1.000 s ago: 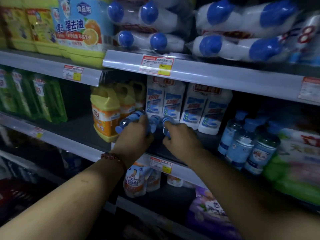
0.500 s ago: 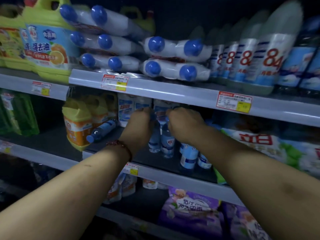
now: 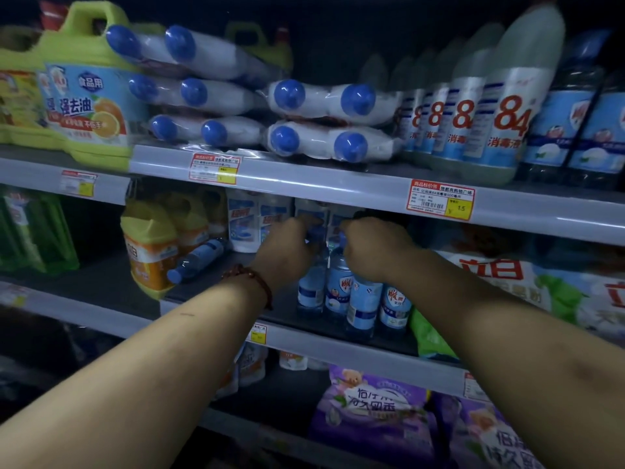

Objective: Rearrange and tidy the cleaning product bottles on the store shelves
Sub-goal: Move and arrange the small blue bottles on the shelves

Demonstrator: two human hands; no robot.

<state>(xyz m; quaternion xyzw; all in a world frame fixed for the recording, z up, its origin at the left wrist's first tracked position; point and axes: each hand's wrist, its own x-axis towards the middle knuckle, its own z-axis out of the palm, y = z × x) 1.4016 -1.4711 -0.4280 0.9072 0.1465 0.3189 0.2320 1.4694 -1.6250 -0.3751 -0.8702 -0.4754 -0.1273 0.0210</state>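
The small clear plastic bottles with pale blue labels (image 3: 338,292) are smooth and transparent. The white plastic bottles with round blue caps (image 3: 321,103) are wrapped in thin clear film, glossy and wrinkled. The grey shelf edge strip (image 3: 321,184) is seen as smooth, with a soft shine. The red and yellow price tags (image 3: 440,199) look like printed paper. A glossy label is carried by the big lime-green plastic jug (image 3: 84,93). The purple soft bags (image 3: 372,407) are made of shiny film.

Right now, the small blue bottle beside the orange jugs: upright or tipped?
Tipped. The small blue bottle lies on its side beside the orange jug, cap pointing toward the shelf edge.
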